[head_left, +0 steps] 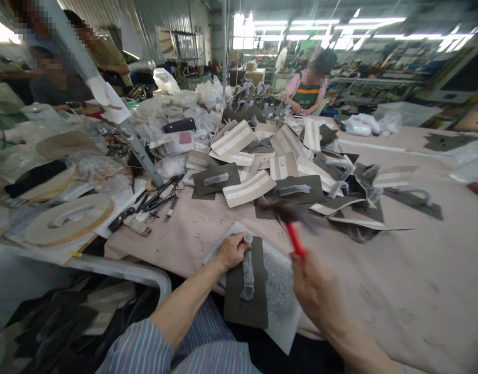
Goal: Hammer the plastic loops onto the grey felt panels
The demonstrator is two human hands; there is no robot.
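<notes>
My left hand is closed around a short metal punch, of which only the round top shows. It rests at the upper edge of a dark olive panel with a plastic-wrapped handle along its middle. Under the panel lies a pale, pitted metal plate at the table's front edge. In my right hand is a hammer by its red grip; the head is smeared by motion and hangs above the table, right of the punch. The punch's lower end is hidden.
Beyond the plate lies a heap of cream and olive panels. Hand tools and a tape roll lie left, beside a slanted metal post. A bin of panels stands front left. A co-worker sits across the table.
</notes>
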